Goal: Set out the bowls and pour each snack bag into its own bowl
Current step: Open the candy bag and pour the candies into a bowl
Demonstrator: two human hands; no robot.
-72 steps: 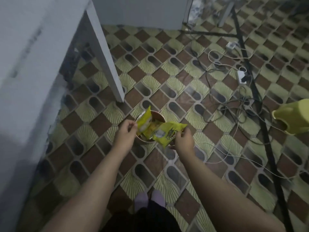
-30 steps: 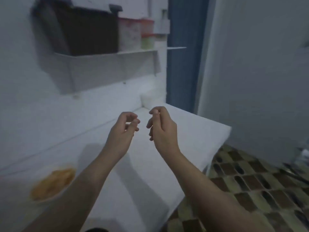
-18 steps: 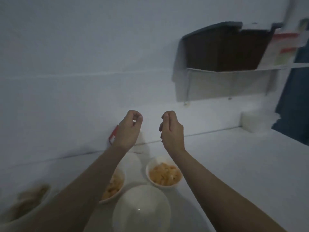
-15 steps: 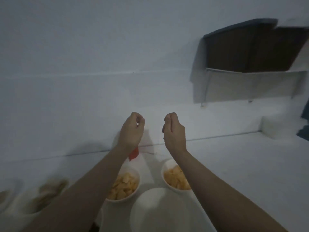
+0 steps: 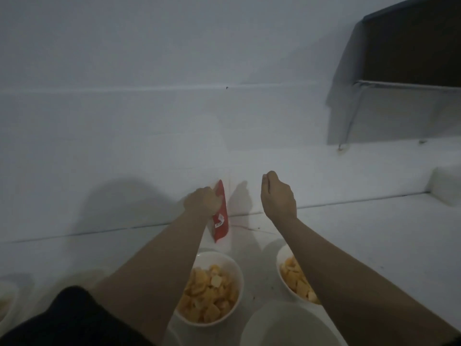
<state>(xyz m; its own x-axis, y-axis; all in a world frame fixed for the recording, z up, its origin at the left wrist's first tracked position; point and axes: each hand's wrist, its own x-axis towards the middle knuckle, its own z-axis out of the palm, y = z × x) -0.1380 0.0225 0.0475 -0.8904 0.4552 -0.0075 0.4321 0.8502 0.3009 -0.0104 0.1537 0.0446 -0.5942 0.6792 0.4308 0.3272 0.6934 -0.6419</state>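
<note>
A red snack bag [image 5: 220, 218] stands against the white wall at the back of the counter, and my left hand [image 5: 203, 202] is closed on its upper edge. My right hand [image 5: 277, 193] hovers to the right of the bag, its fingers curled shut around nothing. Below my arms sit two white bowls of orange-yellow snack pieces, one in the middle [image 5: 212, 290] and one partly hidden under my right forearm [image 5: 287, 275]. A white bowl with nothing in it [image 5: 287, 325] stands at the near edge.
The white counter [image 5: 374, 233] runs to the right along the wall. A dark box on a wall shelf [image 5: 411, 46] hangs at the upper right. More bowls show blurred at the far left [image 5: 6, 295]. A white block [image 5: 444, 183] rests at the right.
The view has swung from the floor up to the counter and leftward along it. My left hand has dropped from mid-air onto the red bag and taken hold of it.
</note>
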